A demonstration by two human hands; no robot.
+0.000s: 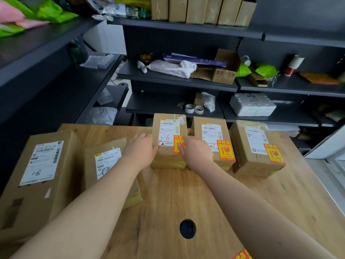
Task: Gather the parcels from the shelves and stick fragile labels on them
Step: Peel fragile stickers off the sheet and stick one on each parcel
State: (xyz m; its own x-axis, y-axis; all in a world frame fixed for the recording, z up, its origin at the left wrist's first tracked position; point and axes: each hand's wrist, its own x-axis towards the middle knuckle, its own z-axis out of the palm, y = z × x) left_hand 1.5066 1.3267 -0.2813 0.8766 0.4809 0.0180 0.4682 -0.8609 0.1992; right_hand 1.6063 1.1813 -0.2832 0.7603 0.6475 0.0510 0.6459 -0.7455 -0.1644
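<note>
Both hands are stretched forward on bare forearms to one cardboard parcel marked "1-6" (169, 141), which stands at the middle of the bench's far edge. The left hand (141, 148) lies with straight fingers flat against the parcel's left side. The right hand (196, 152) presses its fingertips (182, 146) onto a red-and-yellow fragile label (177, 142) on the parcel's top, beside the white shipping label. Neither hand grips anything.

Just to the right along the far edge stand a second parcel (211, 139) and, nearer the far right corner, a third parcel (255, 148); each carries its own fragile sticker on top. At the bench's left edge lies a large parcel (41, 174) marked "1-8", and between it and the left forearm a smaller parcel (108, 161).

The bench (168, 193) is pale wood with a round dark hole (187, 228) near its near edge. A sheet of red-and-yellow stickers (241, 255) shows at the near edge, mostly cut off.

Behind the bench rise dark shelves (177, 81) holding two tape rolls (194, 109), a white wrapped pack (252, 107), green bags (265, 70) and, on top, a row of upright cardboard boxes (201, 10).
</note>
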